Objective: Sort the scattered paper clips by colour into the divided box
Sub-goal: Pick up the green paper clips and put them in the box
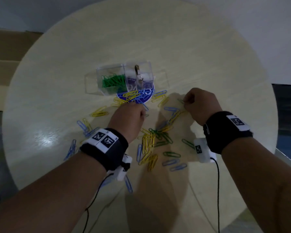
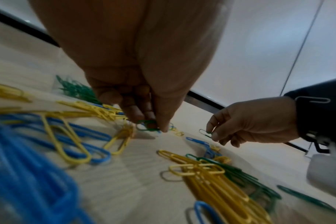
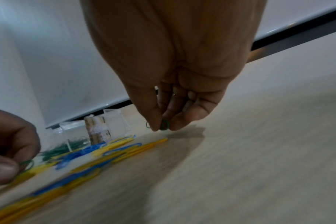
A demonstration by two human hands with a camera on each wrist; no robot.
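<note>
Yellow, blue and green paper clips (image 1: pixel 149 142) lie scattered over the round table. The clear divided box (image 1: pixel 124 78) stands beyond them, with green clips (image 1: pixel 113 80) in its left compartment. My left hand (image 1: pixel 142 115) pinches a green clip (image 2: pixel 147 125) just above the table, below the box. My right hand (image 1: pixel 185 102) pinches another green clip (image 3: pixel 164 125) to the right; the same clip (image 2: pixel 204 132) shows in the left wrist view. The right compartment holds a small roll-like item (image 1: pixel 138 73).
A blue-and-white round label or lid (image 1: pixel 136 96) lies under clips in front of the box. The table's pale edge (image 1: pixel 15 98) curves on the left. Black cables (image 1: pixel 217 190) run from both wrist cameras. A clip (image 1: pixel 207 129) is stuck on the right wristband.
</note>
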